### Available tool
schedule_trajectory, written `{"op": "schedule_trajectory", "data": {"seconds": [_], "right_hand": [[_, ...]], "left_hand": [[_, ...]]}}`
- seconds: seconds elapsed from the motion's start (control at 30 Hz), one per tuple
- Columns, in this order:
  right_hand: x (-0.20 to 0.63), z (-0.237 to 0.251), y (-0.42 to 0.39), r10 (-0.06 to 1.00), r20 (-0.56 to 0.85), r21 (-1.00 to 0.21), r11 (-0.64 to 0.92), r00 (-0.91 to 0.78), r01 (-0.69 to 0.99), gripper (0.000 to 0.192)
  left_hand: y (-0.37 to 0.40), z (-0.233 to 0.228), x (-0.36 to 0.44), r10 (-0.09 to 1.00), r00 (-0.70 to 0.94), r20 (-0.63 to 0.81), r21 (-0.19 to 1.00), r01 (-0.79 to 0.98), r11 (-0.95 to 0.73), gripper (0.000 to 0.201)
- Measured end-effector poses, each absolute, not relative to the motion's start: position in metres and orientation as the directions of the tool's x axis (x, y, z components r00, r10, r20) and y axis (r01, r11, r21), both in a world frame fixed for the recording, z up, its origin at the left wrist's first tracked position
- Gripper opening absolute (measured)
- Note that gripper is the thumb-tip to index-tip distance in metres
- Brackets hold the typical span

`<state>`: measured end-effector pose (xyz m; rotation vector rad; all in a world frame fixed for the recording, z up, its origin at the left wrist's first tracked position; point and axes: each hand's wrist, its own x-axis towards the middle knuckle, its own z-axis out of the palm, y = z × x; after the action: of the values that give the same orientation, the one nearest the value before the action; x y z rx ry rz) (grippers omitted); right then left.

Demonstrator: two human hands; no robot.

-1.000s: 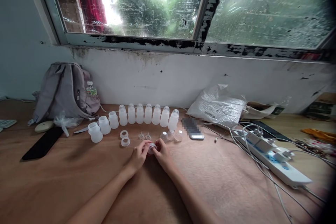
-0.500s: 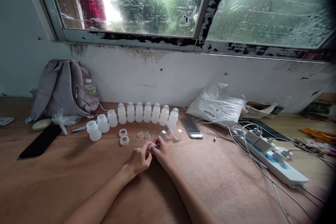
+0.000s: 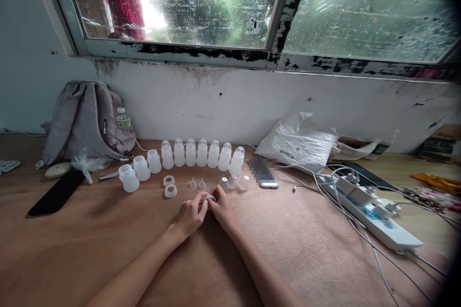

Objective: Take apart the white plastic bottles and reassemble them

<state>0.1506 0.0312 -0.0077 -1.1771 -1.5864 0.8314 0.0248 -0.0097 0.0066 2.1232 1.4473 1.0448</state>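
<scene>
Between my two hands, a whitish translucent bottle collar ring (image 3: 209, 197) is pinched over the table; whether a teat sits in it is hidden by the fingers. My left hand (image 3: 190, 215) grips its left side, fingers closed. On the other side my right hand (image 3: 221, 206) has its fingers closed on the same ring. Just beyond lie two clear teats (image 3: 201, 184), two loose collar rings (image 3: 170, 195) to the left, and several clear caps (image 3: 224, 183) to the right. Three open baby bottles (image 3: 128, 180) stand at the left, beside a curved row of several capped baby bottles (image 3: 213, 156).
A black phone (image 3: 57, 194), a grey backpack (image 3: 81, 122) and a plastic bag (image 3: 86, 165) are at the left. Right of the caps lies another phone (image 3: 264, 172), with a silver mailer bag (image 3: 297, 144) behind. A power strip (image 3: 389, 230) with trailing cables occupies the right side.
My fingers have shifted slightly around the collar ring, which now appears tilted a little differently. Both hands stay in nearly the same place, and the bottles and parts are unmoved.
</scene>
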Motion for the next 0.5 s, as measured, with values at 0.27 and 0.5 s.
{"op": "schedule_trajectory", "data": {"seconds": [0.27, 0.5], "right_hand": [[0.147, -0.006, 0.023, 0.934, 0.335, -0.877, 0.356, -0.12, 0.321, 0.007], [0.148, 0.005, 0.018, 0.958, 0.137, -0.99, 0.143, -0.252, 0.005, 0.022]], "left_hand": [[-0.006, 0.0, 0.023, 0.948, 0.109, 0.298, 0.671, 0.682, -0.289, 0.021], [0.007, 0.001, 0.015, 0.964, 0.032, 0.265, 0.901, 0.347, -0.259, 0.025]]}}
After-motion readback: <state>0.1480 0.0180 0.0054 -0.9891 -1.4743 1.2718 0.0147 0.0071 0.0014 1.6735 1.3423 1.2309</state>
